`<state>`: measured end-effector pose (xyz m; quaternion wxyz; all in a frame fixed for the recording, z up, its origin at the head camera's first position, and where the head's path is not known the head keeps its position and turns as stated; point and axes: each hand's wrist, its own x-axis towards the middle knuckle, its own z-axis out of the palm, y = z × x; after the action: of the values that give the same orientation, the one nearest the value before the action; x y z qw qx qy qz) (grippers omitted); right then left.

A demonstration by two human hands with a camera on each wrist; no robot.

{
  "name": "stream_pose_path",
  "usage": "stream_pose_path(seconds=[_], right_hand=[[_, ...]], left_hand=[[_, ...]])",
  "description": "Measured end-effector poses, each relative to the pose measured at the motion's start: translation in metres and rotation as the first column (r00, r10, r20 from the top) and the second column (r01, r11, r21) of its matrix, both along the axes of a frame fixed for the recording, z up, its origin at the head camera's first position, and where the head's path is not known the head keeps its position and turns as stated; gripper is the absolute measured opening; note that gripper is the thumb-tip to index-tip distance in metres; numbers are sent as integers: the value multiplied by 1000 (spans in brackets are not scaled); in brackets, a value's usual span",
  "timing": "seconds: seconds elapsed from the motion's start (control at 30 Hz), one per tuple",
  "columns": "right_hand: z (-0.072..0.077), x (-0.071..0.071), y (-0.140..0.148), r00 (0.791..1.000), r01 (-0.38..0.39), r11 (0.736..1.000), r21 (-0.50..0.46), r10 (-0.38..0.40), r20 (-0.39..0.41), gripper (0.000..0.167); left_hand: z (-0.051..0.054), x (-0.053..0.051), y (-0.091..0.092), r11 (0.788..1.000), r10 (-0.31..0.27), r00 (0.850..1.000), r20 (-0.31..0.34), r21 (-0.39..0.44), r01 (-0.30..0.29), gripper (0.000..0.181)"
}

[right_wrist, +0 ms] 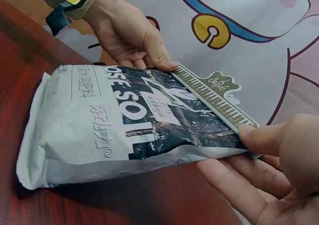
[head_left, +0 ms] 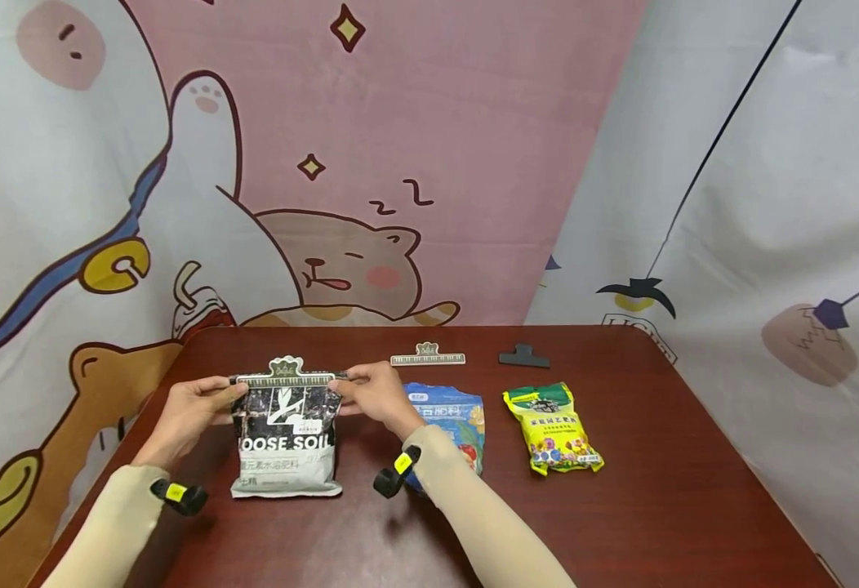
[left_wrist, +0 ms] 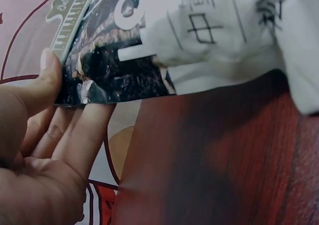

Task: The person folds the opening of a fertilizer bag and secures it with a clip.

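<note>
On the far left, the person's left hand [head_left: 187,412] pinched the upper left corner of a black-and-white plastic bag [head_left: 286,465], thumb in front; the fingers behind were partly hidden in the head view. The bag was held at the left of the brown wooden tabletop [head_left: 620,531], its top edge under a long clip with a piano-key pattern and a scalloped green tab [head_left: 286,377]. The lettering showed as "OOSE SOIL", its start lost at the bag's left edge. Whether the bottom touched the tabletop was impossible to tell. The left wrist view cut off the clip and part of the bag.

The right hand [head_left: 381,396] pinched the opposite corner, thumb at the clip's right end; the right wrist view cropped this hand. Its wrist and cream sleeve [head_left: 474,498] stood in front of a blue plastic bag with fruit pictures [head_left: 447,412], covering its left and lower parts. Behind lay a pale piano-key clip [head_left: 427,358], then a plain black clip [head_left: 523,358], and nearer, a yellow-and-green flowered bag [head_left: 553,429], its small print unreadable.
</note>
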<state>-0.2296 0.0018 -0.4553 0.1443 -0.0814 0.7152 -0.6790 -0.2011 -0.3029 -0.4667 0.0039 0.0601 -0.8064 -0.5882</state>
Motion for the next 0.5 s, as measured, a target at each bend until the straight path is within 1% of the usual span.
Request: stream_pose_path(seconds=[0.1, 0.17, 0.23, 0.33, 0.4, 0.5], right_hand=[[-3, -6, -2, 999, 0, 1000, -5, 0, 46, 31], [-5, -9, -3, 997, 1, 1000, -4, -1, 74, 35], [-7, -11, -4, 996, 0, 1000, 11, -1, 89, 37], [-10, -14, -5, 994, 7, 999, 44, -12, 104, 35], [-11, -16, -6, 994, 6, 998, 65, -13, 112, 34], [-13, -18, -7, 992, 10, 995, 96, -23, 127, 36]], left_hand=[[-1, -4, -1, 998, -16, 999, 37, -55, 18, 52], [-2, -7, -1, 996, -36, 997, 63, -85, 41, 56], [-3, -9, -3, 992, -60, 994, 90, -102, 69, 55], [-3, -13, -4, 986, -91, 989, 119, -130, 106, 53], [-3, -16, -3, 982, -100, 986, 133, -147, 119, 51], [-4, -19, -3, 978, -88, 984, 155, -176, 115, 48]])
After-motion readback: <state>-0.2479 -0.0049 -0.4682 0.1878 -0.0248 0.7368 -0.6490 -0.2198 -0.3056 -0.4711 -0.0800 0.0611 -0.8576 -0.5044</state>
